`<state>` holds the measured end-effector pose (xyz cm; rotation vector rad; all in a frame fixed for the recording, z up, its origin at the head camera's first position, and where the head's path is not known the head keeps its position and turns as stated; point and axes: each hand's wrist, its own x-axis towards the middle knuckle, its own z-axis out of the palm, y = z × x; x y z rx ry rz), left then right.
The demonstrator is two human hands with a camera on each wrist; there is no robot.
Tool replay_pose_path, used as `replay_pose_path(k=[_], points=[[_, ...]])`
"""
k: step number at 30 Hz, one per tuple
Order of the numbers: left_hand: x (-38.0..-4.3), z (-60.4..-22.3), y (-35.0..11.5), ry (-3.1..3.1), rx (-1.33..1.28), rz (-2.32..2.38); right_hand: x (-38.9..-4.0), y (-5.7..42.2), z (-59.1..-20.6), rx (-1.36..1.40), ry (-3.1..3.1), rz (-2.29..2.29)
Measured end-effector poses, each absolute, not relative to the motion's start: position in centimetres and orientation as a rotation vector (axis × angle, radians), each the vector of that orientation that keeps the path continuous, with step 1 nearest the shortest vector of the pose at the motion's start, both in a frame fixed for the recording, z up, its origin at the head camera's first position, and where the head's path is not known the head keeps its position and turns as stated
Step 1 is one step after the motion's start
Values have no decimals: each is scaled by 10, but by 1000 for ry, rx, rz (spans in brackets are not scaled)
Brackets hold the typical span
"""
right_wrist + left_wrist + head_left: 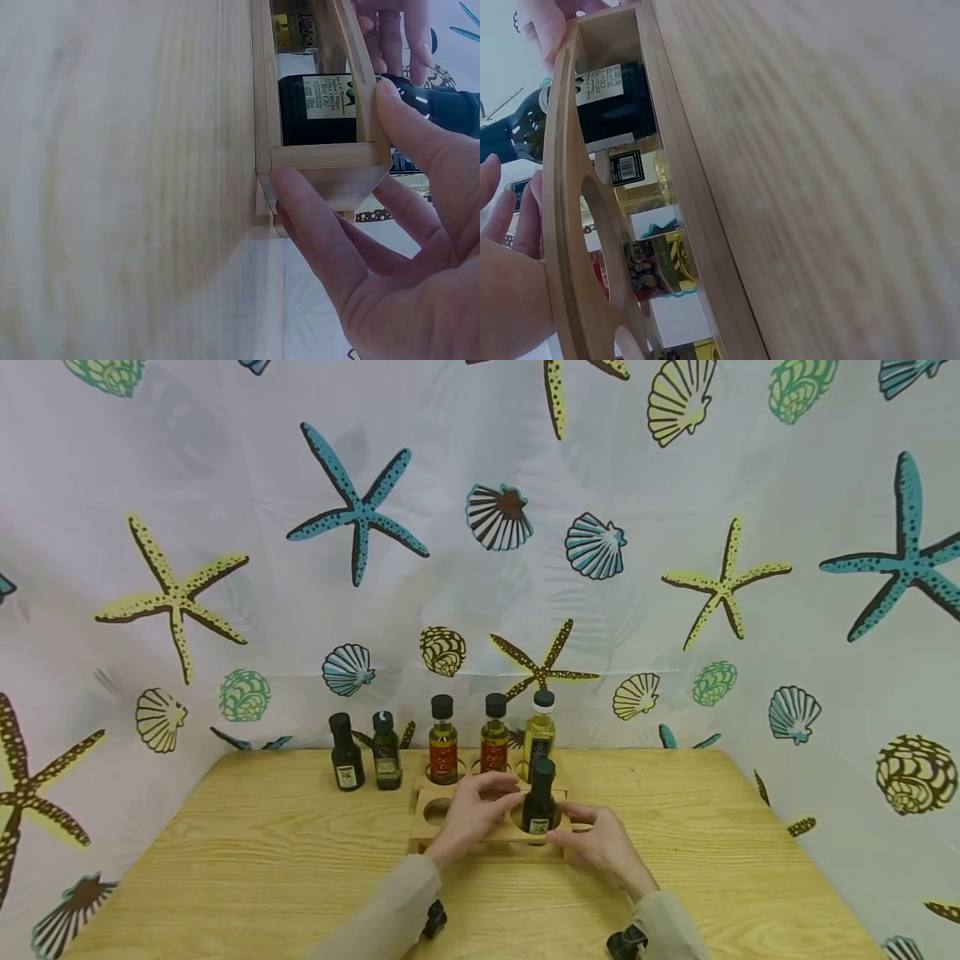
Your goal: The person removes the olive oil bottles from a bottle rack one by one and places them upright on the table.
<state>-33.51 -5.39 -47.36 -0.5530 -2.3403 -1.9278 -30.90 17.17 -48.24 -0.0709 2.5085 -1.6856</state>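
Where the tabletop (262, 852) bears a wooden rack (498, 833), the left hand (477, 812) and right hand (600, 843) flank a dark bottle (540, 807), neither clearly nearer. Upright at the right of the rack's front row, the bottle keeps its long axis vertical, just right of the left grip. Both grips are spread; the right forefinger (319, 225) touches the rack's end.

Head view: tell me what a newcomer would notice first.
The large blue starfish printed on the pale backdrop, left of centre, would probably draw the eye first. Next might come the dark bottle in the front row of the wooden rack, between the left hand and right hand.
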Motion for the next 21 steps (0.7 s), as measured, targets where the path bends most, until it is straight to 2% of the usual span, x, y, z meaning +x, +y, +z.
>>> replay_pose_path(k=[21], points=[[-336,-471,-33,-2388,-556,-1950,-310,172,-482,-91,2545,-1650]])
